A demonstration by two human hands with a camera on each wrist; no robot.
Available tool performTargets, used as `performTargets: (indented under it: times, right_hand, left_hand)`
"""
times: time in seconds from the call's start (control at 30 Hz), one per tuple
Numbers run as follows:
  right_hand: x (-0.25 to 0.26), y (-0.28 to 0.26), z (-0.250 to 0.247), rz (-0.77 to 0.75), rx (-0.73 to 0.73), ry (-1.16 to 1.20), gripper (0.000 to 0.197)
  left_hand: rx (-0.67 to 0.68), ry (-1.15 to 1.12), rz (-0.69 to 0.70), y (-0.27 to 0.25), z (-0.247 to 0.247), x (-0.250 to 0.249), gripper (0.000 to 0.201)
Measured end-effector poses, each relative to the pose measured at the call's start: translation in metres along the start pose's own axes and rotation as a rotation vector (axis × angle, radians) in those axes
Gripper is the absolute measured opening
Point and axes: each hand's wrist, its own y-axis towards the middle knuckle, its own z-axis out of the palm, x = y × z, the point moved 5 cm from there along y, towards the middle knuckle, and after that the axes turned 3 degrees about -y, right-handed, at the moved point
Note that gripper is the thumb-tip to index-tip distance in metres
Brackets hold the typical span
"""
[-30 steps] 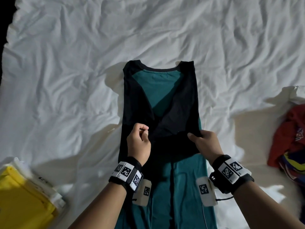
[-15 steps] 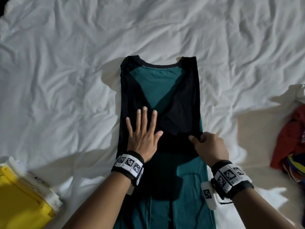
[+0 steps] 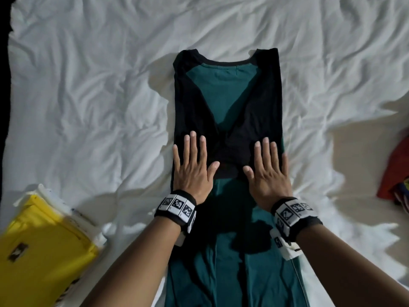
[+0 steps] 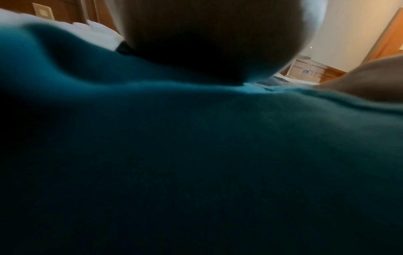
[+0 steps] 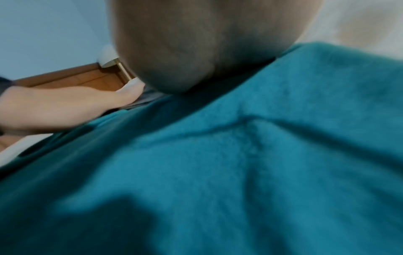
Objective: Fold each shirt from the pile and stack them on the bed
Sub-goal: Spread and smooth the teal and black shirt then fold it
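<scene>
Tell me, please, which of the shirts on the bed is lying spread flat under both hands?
The teal shirt with black sleeves, lying mid-bed; the left hand and right hand press on it. The yellow shirt is folded, the red one crumpled.

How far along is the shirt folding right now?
Done: a folded yellow shirt tops a stack at the near left of the bed. In hand: the teal shirt has its black sleeves folded inward, and the left hand and right hand press flat on it. Left: folding it lengthwise, stacking it, then the pile at right.
</scene>
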Motion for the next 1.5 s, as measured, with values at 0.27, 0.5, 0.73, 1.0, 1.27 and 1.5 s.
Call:
performTargets:
  times: [0.27, 0.5, 0.73, 1.0, 1.27, 1.5]
  right_hand:
    - [-0.006, -0.113, -0.009, -0.022, 0.111, 0.110, 0.071]
    - [0.027, -0.258, -0.003, -0.204, -0.031, 0.145, 0.014]
    - [0.038, -0.345, 0.022, -0.290, 0.206, 0.062, 0.042]
    - [0.041, -0.355, 0.036, -0.385, 0.219, -0.140, 0.043]
    - [0.042, -0.331, 0.023, -0.307, 0.240, -0.118, 0.032]
    - [0.034, -0.273, -0.019, -0.119, 0.264, -0.001, 0.021]
  left_hand:
    - [-0.021, -0.082, 0.054, -0.127, -0.022, 0.014, 0.071]
    - [0.065, -0.228, 0.320, -0.271, -0.010, -0.028, 0.023]
    - [0.341, -0.177, 0.288, -0.348, 0.001, -0.047, 0.042]
    - [0.467, 0.045, 0.254, -0.368, 0.016, -0.055, 0.066]
    - [0.386, -0.031, 0.174, -0.345, 0.002, -0.054, 0.042]
    - [0.357, -0.198, 0.050, -0.274, -0.034, -0.032, 0.041]
